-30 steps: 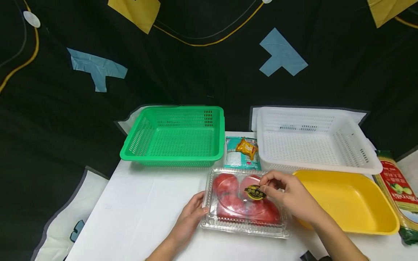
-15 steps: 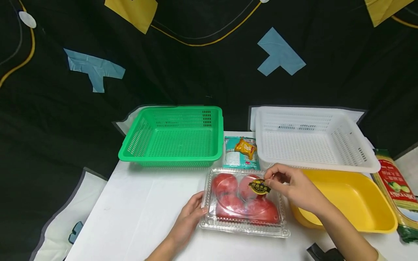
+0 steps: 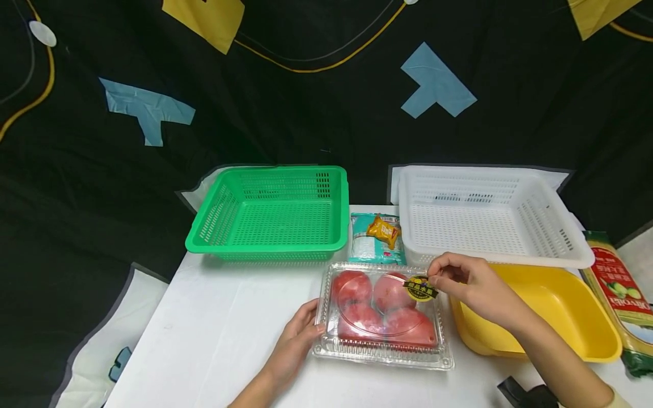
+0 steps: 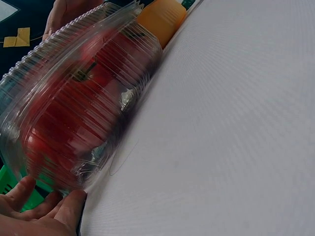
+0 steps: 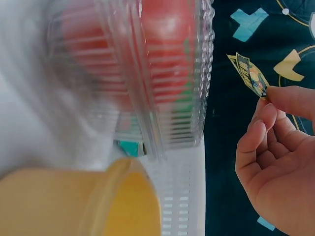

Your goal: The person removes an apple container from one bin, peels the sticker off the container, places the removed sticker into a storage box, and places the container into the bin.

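Observation:
A clear plastic clamshell box (image 3: 377, 357) of several red tomatoes (image 3: 357, 320) lies on the white table, its lid down. My left hand (image 3: 293, 343) grips the box's left edge, thumb at the rim; in the left wrist view its fingertips (image 4: 74, 199) meet the box's end. Above the box's far right part, my right hand (image 3: 474, 289) pinches a black and gold sticker (image 3: 420, 288) between thumb and forefinger. The right wrist view shows the sticker (image 5: 251, 76) raised off the lid, bent, with the other fingers curled in.
Behind stand a green basket (image 3: 270, 247) and a white basket (image 3: 490, 260), with a teal packet (image 3: 364, 246) and small orange packet (image 3: 384, 231) between. A yellow basin (image 3: 541, 357) and red-gold bag (image 3: 614, 277) are at right. A black object (image 3: 528, 394) lies in front.
My right hand has moved right and slightly away from me, carrying the sticker from the middle of the lid toward its far right corner. My left hand and the box stay put.

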### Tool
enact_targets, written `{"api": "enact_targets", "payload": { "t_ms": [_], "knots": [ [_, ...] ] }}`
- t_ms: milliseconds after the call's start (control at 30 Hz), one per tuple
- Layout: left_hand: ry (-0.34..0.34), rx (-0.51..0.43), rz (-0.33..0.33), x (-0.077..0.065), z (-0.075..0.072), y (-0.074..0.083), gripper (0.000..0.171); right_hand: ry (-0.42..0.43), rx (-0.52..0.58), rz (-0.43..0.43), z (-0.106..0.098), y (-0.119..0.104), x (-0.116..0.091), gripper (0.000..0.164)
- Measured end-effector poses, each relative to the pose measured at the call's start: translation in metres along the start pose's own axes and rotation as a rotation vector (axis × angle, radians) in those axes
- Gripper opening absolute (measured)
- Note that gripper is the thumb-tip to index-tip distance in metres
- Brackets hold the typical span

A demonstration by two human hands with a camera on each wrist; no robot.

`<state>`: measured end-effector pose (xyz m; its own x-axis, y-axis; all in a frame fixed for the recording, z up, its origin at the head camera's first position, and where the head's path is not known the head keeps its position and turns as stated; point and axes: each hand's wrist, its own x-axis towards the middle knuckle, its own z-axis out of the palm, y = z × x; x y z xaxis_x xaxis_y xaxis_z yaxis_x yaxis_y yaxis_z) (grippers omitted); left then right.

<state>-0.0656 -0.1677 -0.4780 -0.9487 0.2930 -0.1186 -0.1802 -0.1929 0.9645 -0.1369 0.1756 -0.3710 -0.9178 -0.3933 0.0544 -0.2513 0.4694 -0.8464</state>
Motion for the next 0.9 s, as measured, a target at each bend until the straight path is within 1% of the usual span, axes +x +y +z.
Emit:
{"api": "enact_targets", "payload": {
  "t_ms": [167,533,700,900],
  "knots": [
    [-0.007,-0.002,0.007,0.001,-0.001,0.000,0.056,-0.003,0.007,0.001,-0.008,0.006,-0.003,0.005],
    [-0.004,-0.018,0.022,0.001,-0.001,-0.003,0.055,-0.021,-0.040,0.027,-0.028,0.013,-0.007,0.008],
    [-0.005,-0.018,0.032,0.001,0.000,-0.003,0.055,-0.075,-0.046,0.028,-0.038,0.017,-0.006,0.007],
    [-0.002,-0.003,0.025,0.000,-0.001,-0.002,0.056,-0.171,-0.038,0.010,-0.050,0.025,-0.004,0.007]
  ]
}}
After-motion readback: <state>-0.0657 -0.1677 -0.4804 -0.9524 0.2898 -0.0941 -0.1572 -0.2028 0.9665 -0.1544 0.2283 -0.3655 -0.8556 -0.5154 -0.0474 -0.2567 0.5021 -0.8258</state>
